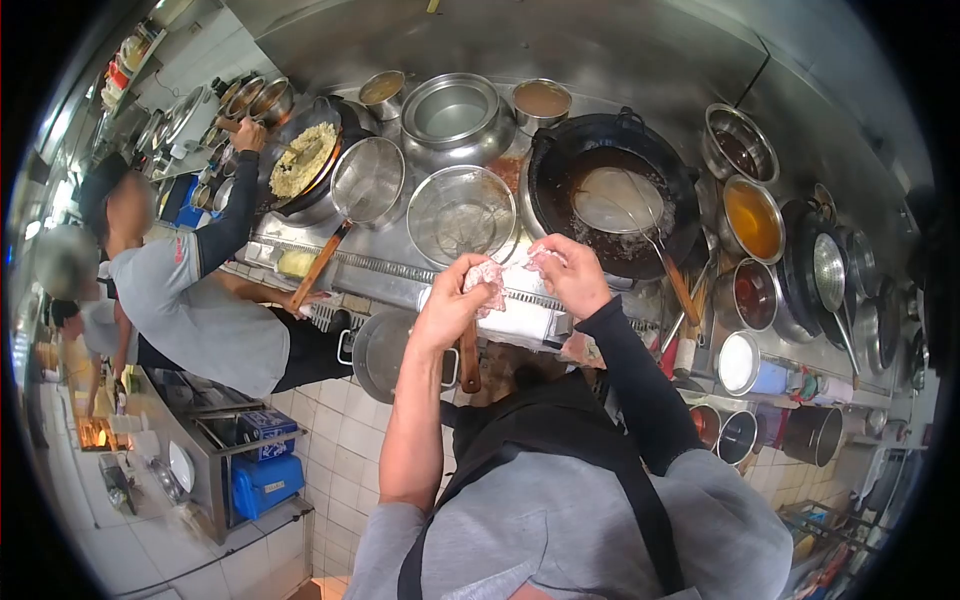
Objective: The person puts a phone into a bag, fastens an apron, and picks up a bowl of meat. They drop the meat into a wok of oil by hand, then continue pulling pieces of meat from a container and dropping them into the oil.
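Observation:
My left hand [450, 305] is closed around a pale pink piece of raw meat [487, 278]. Beside it, my right hand [578, 282] pinches a smaller whitish-pink piece of meat [541, 261] between thumb and fingers. Both hands are at the front edge of the steel stove, above a white surface [525, 320] that they partly hide. Just beyond them is a round wire-mesh strainer [462, 212]. Ahead and to the right, a black wok [555, 165] holds dark bubbling oil [600, 255], with a pale mesh skimmer [618, 200] in it.
On the left, a co-worker [200, 300] tends a wok of fried rice [305, 160]. Another strainer [368, 180] lies nearby. Behind stands a steel pot [450, 110]. To the right are bowls of orange liquid [752, 220] and red sauce [755, 293], and a perforated ladle [829, 272].

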Tool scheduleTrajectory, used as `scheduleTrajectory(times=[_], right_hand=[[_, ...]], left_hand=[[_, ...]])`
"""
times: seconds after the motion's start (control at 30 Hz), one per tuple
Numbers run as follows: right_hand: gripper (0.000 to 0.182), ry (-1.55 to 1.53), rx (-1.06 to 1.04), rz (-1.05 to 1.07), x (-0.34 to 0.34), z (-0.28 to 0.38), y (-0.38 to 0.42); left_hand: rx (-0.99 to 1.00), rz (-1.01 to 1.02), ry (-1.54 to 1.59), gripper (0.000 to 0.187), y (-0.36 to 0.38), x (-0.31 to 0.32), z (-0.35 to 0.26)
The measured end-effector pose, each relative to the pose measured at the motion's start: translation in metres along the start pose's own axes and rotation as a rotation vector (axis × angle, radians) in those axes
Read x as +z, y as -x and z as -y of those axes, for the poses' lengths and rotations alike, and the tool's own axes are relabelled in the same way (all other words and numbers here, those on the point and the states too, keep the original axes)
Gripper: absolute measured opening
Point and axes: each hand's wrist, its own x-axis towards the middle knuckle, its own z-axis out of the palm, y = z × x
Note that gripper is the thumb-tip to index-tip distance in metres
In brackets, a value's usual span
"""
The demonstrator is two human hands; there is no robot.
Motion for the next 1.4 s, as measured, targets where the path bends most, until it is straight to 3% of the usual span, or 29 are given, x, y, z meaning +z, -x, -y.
scheduleTrajectory(times=[0.13,0.23,0.33,0.43,0.53,0.67,0.8,0.97,1.07,1.1,1.2,1.37,1.4], right_hand=[[0.015,-0.52,0.065,0.169,-0.005,-0.007,-0.002],[0.016,-0.712,0.068,0.246,-0.016,-0.006,0.005],[0.017,-0.592,0.043,0.173,-0.015,-0.013,0.007],[0.014,-0.099,0.037,0.161,-0.02,-0.007,0.013],[0.014,-0.2,0.027,-0.001,-0.022,-0.027,0.014],[0.027,-0.464,0.23,0.006,-0.056,-0.075,0.011],[0.018,-0.635,0.078,-0.035,-0.071,-0.067,0.043],[0.015,-0.483,0.033,-0.255,-0.119,-0.064,0.048],[0.019,0.044,0.088,-0.375,-0.137,-0.071,0.033],[0.024,0.385,-0.09,-0.434,-0.14,-0.085,0.024],[0.035,0.868,-0.398,-0.434,-0.153,-0.119,-0.002],[0.046,1.047,-0.067,-0.16,-0.16,-0.129,-0.041],[0.045,1.064,-0.123,-0.173,-0.157,-0.134,-0.044]], left_hand=[[0.014,0.001,0.294,0.027,0.002,0.005,0.004],[0.046,0.014,0.552,0.021,0.006,0.006,-0.004],[0.095,-0.043,0.502,0.015,0.006,0.006,-0.004],[0.087,-0.075,0.387,0.014,0.003,0.004,-0.007],[0.117,-0.15,0.453,0.014,0.004,0.011,-0.014],[0.06,-0.182,0.422,0.016,0.011,0.001,0.007],[-0.01,-0.26,0.516,0.015,0.036,0.001,0.038],[-0.09,-0.32,0.633,0.013,0.07,-0.014,0.08],[-0.107,-0.349,0.68,0.012,0.077,-0.014,0.08],[-0.105,-0.346,0.673,0.012,0.077,-0.014,0.079],[-0.094,-0.336,0.655,0.013,0.077,-0.012,0.075],[-0.062,-0.301,0.667,0.023,0.068,-0.009,0.072],[-0.05,-0.278,0.65,0.026,0.066,-0.008,0.069]])
